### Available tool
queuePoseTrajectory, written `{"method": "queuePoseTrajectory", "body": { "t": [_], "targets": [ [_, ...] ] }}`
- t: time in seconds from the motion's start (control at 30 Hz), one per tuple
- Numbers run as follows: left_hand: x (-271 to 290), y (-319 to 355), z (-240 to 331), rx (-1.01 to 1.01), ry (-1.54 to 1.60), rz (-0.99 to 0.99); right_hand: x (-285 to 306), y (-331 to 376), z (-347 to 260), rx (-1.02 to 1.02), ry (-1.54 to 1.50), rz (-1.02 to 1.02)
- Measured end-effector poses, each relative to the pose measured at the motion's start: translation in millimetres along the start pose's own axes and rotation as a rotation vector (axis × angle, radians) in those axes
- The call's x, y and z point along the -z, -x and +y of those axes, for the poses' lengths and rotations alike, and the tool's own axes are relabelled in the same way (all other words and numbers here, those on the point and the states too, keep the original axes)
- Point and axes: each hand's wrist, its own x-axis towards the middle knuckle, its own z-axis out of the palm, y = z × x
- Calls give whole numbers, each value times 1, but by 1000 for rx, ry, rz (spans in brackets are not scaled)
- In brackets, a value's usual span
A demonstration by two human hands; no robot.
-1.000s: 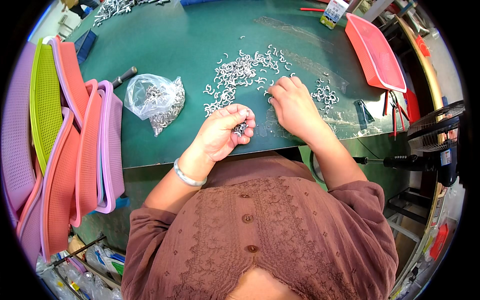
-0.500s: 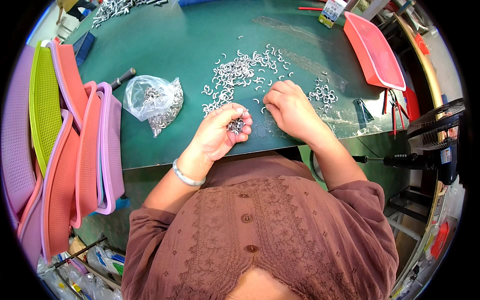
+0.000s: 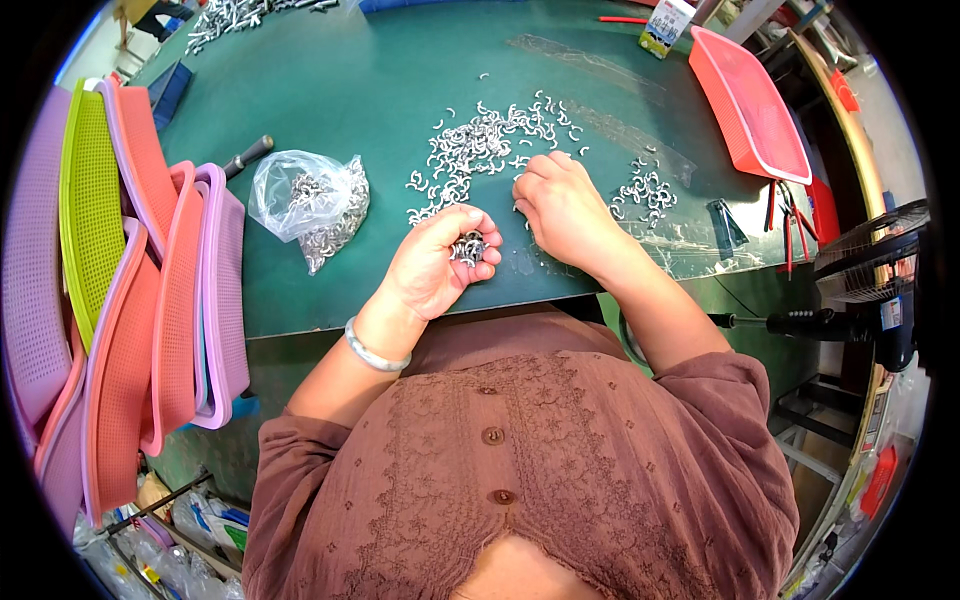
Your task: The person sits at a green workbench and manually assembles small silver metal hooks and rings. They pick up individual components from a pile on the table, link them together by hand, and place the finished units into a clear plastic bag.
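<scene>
Silvery metal hooks, small and curved like open rings, are the pieces being handled at a dark green work table [image 3: 330, 90].

Far left, a stack of mesh plastic trays [image 3: 120, 300] leans over the table's edge: purple, lime green and salmon pink, too overlapped to count exactly. Just right of them lies one clear plastic bag [image 3: 310, 205], crumpled, with more of the same hooks inside. A dark-handled tool [image 3: 245, 155] rests above the bag.

A person in a brown embroidered blouse sits at the near edge. Their left hand [image 3: 440, 262], a silver bangle [image 3: 375, 350] on its wrist, is cupped palm up and curled around a small bunch of hooks [image 3: 468, 247]. The right hand [image 3: 562, 205] sits just beside it, knuckles up, fingers bent down onto the table at the edge of the loose pile [image 3: 480, 150], which is spread above both hands; whether those fingers pinch a hook cannot be seen. A smaller cluster of hooks [image 3: 645, 190] lies right of that hand.

Further right are one pink mesh tray [image 3: 750, 110], red-handled pliers [image 3: 785, 215] and a black fan [image 3: 870, 290] off the table's corner. Hooks are far too many to count.
</scene>
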Motion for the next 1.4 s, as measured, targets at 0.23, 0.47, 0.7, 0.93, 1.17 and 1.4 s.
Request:
{"method": "queuePoseTrajectory", "body": {
  "t": [0.23, 0.47, 0.7, 0.93, 1.17, 1.4],
  "targets": [
    [-11, 0, 1, 1, -66, 91, 16, -3, -10, 81, -218, 39],
    [-8, -4, -1, 26, -95, 6, 23, -3, -21, 85, -382, 47],
    [-9, -4, 0, 117, 74, 3, 26, 6, -16, 19, -467, 105],
    [-10, -3, -2, 135, 116, -12, 20, 6, -16, 80, -472, 143],
    [-9, -4, -4, 138, 134, -12, 21, 5, -18, 106, -455, 160],
    [-13, 0, -5, 116, 78, -2, 21, 5, -17, 71, -463, 37]
  ]
}}
